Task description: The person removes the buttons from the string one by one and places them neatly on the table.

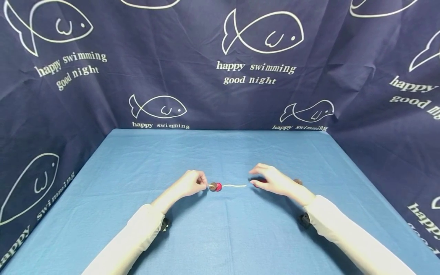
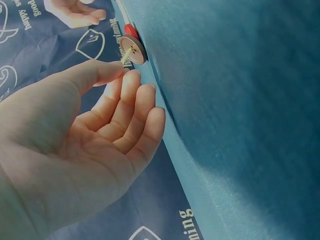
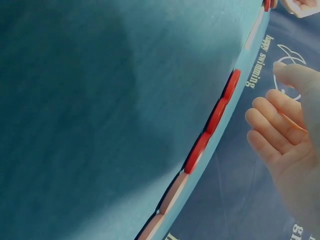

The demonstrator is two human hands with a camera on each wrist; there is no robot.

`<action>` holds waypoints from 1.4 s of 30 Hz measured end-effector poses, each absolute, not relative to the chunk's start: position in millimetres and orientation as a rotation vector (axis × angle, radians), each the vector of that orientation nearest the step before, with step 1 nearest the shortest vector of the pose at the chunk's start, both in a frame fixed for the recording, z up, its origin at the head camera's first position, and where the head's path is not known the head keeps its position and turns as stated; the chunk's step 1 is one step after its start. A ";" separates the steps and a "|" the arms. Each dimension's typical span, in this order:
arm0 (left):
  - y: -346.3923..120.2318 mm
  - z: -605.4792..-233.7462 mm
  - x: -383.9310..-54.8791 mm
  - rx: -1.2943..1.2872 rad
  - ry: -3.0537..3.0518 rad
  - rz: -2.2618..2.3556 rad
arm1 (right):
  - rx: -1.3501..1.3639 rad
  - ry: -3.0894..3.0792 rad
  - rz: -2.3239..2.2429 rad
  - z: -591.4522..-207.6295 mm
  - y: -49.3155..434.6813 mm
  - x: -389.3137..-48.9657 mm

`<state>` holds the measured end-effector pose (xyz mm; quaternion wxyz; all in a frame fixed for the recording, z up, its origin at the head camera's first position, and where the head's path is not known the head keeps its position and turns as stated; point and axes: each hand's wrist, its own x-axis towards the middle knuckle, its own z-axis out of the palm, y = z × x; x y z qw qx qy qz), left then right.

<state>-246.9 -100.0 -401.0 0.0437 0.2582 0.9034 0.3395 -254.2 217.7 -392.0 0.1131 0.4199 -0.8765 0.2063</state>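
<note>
My left hand (image 1: 190, 183) pinches one end of a pale cord (image 1: 234, 186) between thumb and forefinger. A brown button (image 2: 133, 49) with holes is threaded on the cord just past the fingertips, and a red button (image 1: 219, 186) sits right against it. Beyond them the cord runs to the right over the cloth. My right hand (image 1: 271, 180) hovers with thumb and fingers apart, holding nothing. Beside it in the right wrist view lies a row of red buttons (image 3: 216, 116), mostly covered by the hand in the head view.
Further along that row come brownish buttons (image 3: 173, 192), one of them a brown button (image 1: 298, 181) behind the right wrist. A blue cloth (image 1: 220, 236) covers the table. Dark blue curtains (image 1: 199, 49) with white fish prints stand around the back and sides.
</note>
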 end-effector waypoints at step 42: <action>-99.1 -404.0 -248.5 0.804 2.748 1.042 | 1.363 -2.558 0.660 -388.2 168.4 -261.8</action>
